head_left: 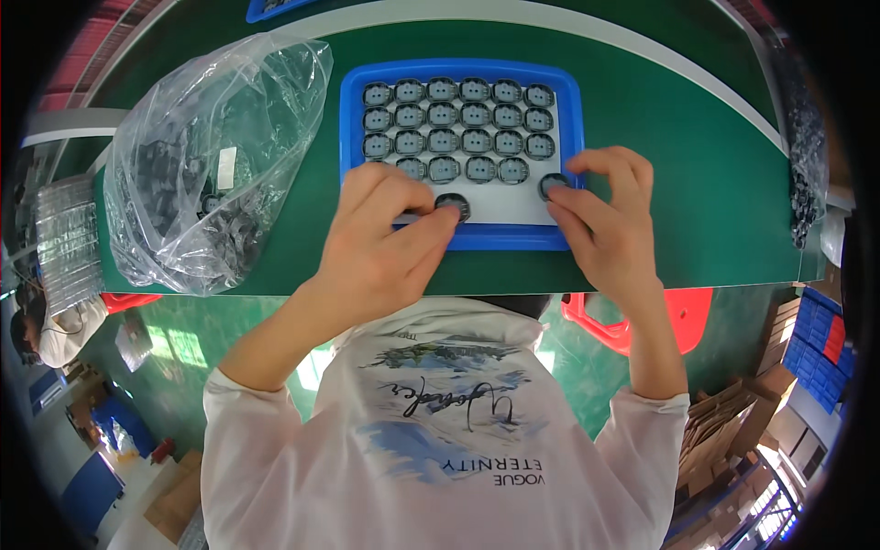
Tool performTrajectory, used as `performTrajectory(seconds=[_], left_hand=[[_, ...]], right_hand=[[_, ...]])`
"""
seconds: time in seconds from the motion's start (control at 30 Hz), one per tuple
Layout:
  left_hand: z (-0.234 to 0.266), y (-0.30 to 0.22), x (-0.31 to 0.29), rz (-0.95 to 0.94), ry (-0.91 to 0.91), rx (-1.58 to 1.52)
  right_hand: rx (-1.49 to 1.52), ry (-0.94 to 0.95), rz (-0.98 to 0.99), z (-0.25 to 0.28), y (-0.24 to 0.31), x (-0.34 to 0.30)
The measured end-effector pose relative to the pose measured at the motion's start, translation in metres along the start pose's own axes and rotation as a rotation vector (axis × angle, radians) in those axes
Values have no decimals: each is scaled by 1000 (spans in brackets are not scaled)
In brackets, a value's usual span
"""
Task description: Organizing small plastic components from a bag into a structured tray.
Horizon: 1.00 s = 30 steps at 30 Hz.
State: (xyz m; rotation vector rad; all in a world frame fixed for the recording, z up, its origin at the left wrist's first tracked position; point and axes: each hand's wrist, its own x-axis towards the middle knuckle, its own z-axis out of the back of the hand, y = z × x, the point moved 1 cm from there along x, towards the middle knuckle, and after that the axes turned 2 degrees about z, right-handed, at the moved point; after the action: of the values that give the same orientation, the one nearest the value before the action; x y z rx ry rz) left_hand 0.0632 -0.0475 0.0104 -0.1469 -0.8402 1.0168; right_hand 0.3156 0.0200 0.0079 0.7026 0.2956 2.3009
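Observation:
A blue tray (576, 110) lined with white stands on the green table, holding rows of small rounded grey parts with dark rims (477, 115). My left hand (390, 234) pinches one such dark-rimmed part (452, 205) between thumb and finger, over the tray's near half. At the tray's right side my right hand (610, 211) has thumb and finger closed on another part (554, 186), at the right end of the fourth row. My left hand hides the near left corner of the tray and some of what lies there.
Left of the tray slumps a large clear plastic bag (220, 165) with many dark parts inside. Another blue tray (275, 7) shows at the far edge. A red stool (687, 316) is below the table's near edge. Dark parts in clear plastic (807, 165) sit at the far right.

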Motion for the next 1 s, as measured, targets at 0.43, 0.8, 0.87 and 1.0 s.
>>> performTrajectory(seconds=[0.43, 0.8, 0.87, 1.0], left_hand=[[-14, 19, 7, 86, 152, 12], [-8, 23, -2, 132, 179, 34], [-13, 25, -5, 77, 109, -23], [6, 22, -7, -13, -70, -5]], right_hand=[[-9, 81, -48, -11, -10, 15], [275, 19, 84, -5, 35, 88], [341, 36, 184, -22, 52, 119], [582, 379, 364, -77, 78, 180]])
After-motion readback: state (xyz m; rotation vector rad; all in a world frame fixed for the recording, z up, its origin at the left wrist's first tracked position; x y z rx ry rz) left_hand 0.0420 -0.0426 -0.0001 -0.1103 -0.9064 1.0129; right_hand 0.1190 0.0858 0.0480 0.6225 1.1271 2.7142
